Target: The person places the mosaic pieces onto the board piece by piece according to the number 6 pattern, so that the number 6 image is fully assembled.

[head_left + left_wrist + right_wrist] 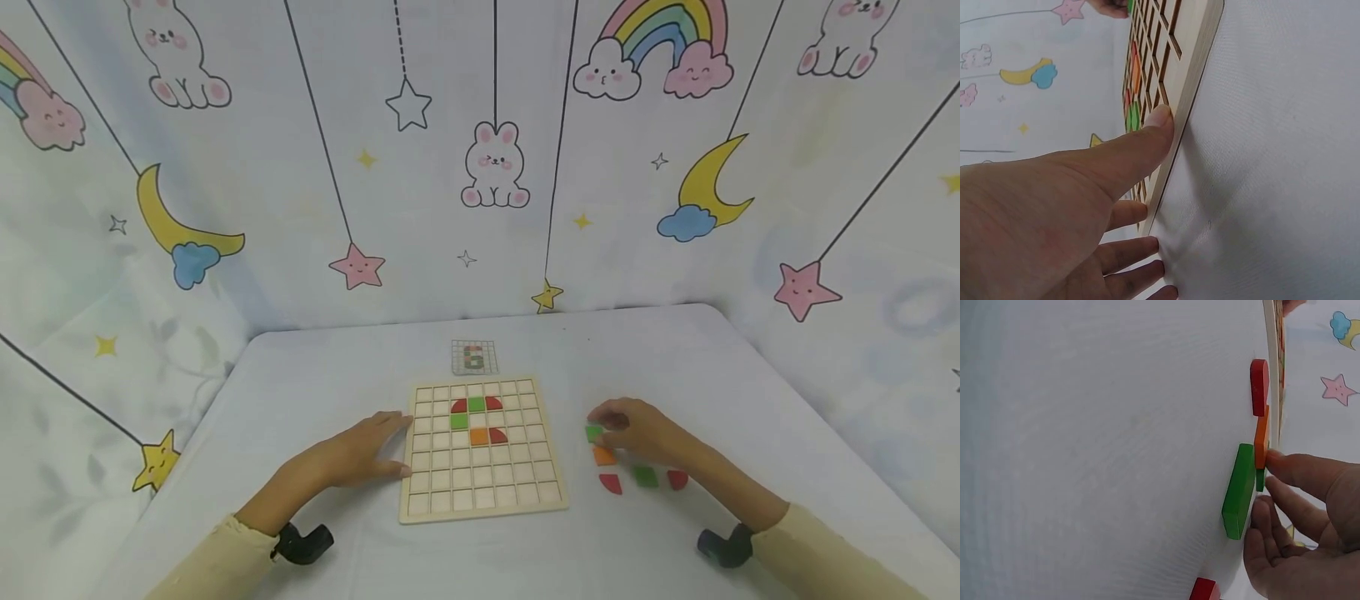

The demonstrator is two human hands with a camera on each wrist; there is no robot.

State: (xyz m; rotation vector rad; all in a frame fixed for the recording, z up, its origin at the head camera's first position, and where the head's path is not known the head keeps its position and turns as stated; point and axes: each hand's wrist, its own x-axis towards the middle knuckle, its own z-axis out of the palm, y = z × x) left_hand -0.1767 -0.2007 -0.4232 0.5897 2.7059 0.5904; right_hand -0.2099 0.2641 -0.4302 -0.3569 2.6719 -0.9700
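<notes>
A wooden grid board (483,492) lies on the table, with several red, green and orange pieces set in its squares. My left hand (365,450) rests at its left edge, fingers spread; in the left wrist view the thumb (1159,119) touches the rim. To the right of the board, my right hand (641,429) pinches a green square block (593,433) between thumb and index finger. Just below that lies an orange square block (603,456). In the right wrist view the orange block (1261,440) partly hides the pinched green one (1260,480).
Near the right hand lie a red quarter-round block (611,483), another green square block (646,477) and a second red quarter-round block (678,480). A pattern card (474,357) showing a 6-like figure lies behind the board. A printed cloth backdrop (435,233) rises behind the table.
</notes>
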